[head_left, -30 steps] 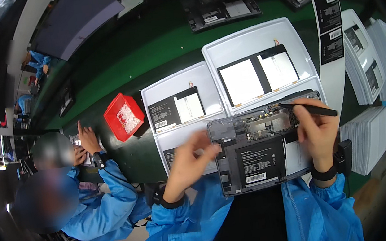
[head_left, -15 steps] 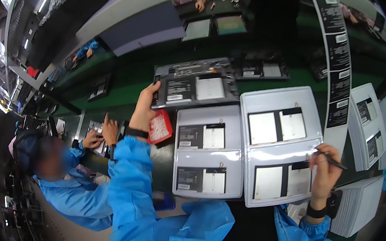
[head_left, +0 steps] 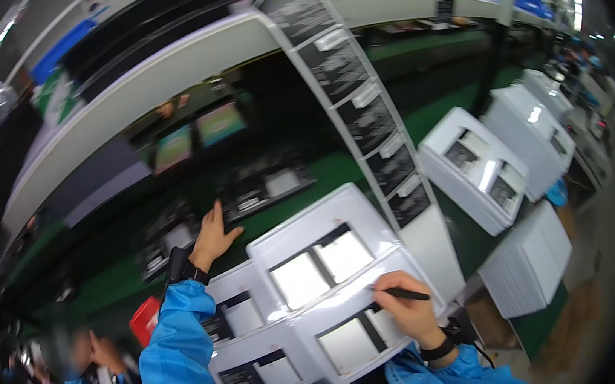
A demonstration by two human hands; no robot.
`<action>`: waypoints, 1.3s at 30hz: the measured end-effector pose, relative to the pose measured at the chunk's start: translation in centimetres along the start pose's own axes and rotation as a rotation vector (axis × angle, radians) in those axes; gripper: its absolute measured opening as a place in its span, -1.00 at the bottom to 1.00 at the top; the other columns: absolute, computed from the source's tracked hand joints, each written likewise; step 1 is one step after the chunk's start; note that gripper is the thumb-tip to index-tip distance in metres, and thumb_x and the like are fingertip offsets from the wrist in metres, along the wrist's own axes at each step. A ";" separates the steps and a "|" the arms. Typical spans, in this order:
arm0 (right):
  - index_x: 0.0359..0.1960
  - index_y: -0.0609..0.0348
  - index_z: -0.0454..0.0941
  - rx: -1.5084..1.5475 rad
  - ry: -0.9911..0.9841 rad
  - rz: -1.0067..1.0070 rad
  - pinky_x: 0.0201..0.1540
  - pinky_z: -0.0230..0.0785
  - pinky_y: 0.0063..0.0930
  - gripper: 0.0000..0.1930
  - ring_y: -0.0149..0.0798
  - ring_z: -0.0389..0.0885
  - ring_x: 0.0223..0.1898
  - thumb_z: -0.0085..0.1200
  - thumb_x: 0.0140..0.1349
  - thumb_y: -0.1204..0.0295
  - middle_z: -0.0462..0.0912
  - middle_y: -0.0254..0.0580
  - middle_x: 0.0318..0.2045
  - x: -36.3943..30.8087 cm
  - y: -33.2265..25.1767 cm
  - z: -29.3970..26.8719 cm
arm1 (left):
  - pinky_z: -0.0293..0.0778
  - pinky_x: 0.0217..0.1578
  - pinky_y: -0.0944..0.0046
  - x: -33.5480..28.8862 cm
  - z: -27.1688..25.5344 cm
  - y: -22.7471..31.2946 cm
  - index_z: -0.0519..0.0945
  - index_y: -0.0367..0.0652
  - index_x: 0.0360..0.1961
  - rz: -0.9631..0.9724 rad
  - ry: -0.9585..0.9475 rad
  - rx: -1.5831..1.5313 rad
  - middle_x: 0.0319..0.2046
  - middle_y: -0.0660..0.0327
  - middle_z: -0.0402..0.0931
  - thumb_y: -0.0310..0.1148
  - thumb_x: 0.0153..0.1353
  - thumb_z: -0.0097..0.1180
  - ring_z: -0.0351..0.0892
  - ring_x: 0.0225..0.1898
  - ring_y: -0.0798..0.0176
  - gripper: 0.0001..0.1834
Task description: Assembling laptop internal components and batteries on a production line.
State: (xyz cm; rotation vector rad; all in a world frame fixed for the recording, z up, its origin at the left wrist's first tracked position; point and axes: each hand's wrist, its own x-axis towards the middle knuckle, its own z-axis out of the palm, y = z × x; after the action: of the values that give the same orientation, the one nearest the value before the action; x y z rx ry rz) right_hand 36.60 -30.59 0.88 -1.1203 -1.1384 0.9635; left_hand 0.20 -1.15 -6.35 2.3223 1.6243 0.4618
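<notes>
My left hand [head_left: 214,237] reaches over the green line with fingers stretched out, its index fingertip by the left edge of a dark open-backed device [head_left: 265,188]. Whether it touches is hard to tell. A slim black pen-like tool [head_left: 408,293] is gripped in my right hand [head_left: 411,313], above a white plastic tray [head_left: 358,205]. That tray holds two flat battery packs, the upper battery [head_left: 298,278] and the lower battery [head_left: 346,347]. Partly under its left side lies another white tray [head_left: 286,332], also with two batteries, each part black, part silver.
A hanging strip of black labels [head_left: 364,121] drops beside the trays. Stacked white trays [head_left: 531,261] stand at right, with more battery-filled trays [head_left: 461,144] behind. Another device [head_left: 165,242] sits on the line at left. A red box [head_left: 145,321] lies near my left sleeve; a co-worker's hand [head_left: 106,353] is beyond.
The view has swung to the right. My left hand has let go of the device it held and now reaches out by a device on the line. My right hand still grips the tool.
</notes>
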 end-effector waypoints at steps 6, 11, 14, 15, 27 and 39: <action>-0.07 0.32 0.57 0.171 0.027 0.184 0.02 0.49 -0.56 -0.79 -0.40 0.66 -0.09 0.23 0.27 0.61 0.70 -0.16 -0.13 -0.1 -0.4 0.2 | 0.30 0.28 0.00 3.0 5.8 -0.7 0.36 -0.26 0.34 -0.051 0.286 -0.256 0.14 -0.25 0.47 -0.60 0.13 0.18 0.37 0.25 -0.28 -0.32; -0.05 0.33 0.59 0.187 0.012 0.277 -0.03 0.50 -0.58 -0.77 -0.41 0.65 -0.10 0.23 0.27 0.60 0.70 -0.16 -0.12 0.3 -1.4 -0.3 | 0.47 -0.08 0.03 4.5 2.8 2.2 0.55 -0.21 0.06 -0.364 0.378 -1.234 -0.12 0.14 0.61 -0.48 0.14 0.25 0.58 -0.08 0.07 -0.58; -0.10 0.34 0.65 0.183 -0.005 0.234 -0.05 0.50 -0.59 -0.80 -0.40 0.64 -0.10 0.25 0.24 0.61 0.70 -0.15 -0.10 0.1 -2.0 -0.3 | 0.40 -0.31 0.06 4.7 -0.5 2.9 0.58 -0.12 -0.13 -0.647 0.044 -1.619 -0.25 0.23 0.59 -0.28 0.19 0.29 0.54 -0.25 0.22 -0.73; -0.12 0.35 0.67 0.158 0.003 0.167 -0.03 0.50 -0.58 -0.80 -0.37 0.65 -0.09 0.26 0.21 0.64 0.68 -0.13 -0.08 -0.4 -2.2 -0.2 | 0.42 -0.30 0.04 3.8 -0.9 3.0 0.58 -0.14 -0.12 -0.626 0.095 -1.528 -0.25 0.22 0.59 -0.27 0.21 0.28 0.55 -0.24 0.22 -0.72; -0.21 0.40 0.64 0.099 -0.031 -0.270 -0.08 0.59 -0.41 -0.73 -0.19 0.73 -0.20 0.31 0.01 0.78 0.67 0.07 -0.16 -1.0 -9.1 -1.5 | 0.58 -0.01 0.23 -24.2 -7.2 15.5 0.46 -0.32 0.15 -0.532 0.132 -1.500 -0.02 0.14 0.62 -0.46 0.32 0.15 0.66 -0.08 0.29 -0.61; -0.16 0.38 0.58 -0.048 -0.090 0.172 0.01 0.48 -0.47 -0.75 -0.29 0.66 -0.14 0.27 0.11 0.73 0.68 -0.06 -0.18 -0.8 -5.3 2.1 | 0.54 -0.32 0.21 -23.3 -10.0 21.0 0.65 -0.31 -0.29 0.085 0.279 -0.206 -0.41 0.10 0.64 -0.27 0.05 0.47 0.62 -0.33 0.15 -0.66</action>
State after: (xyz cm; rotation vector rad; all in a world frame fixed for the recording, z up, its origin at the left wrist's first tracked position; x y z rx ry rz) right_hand 34.51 -31.97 6.10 -1.2395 -1.1563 1.1341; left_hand 6.60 -29.77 8.61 2.2560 1.5104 0.9618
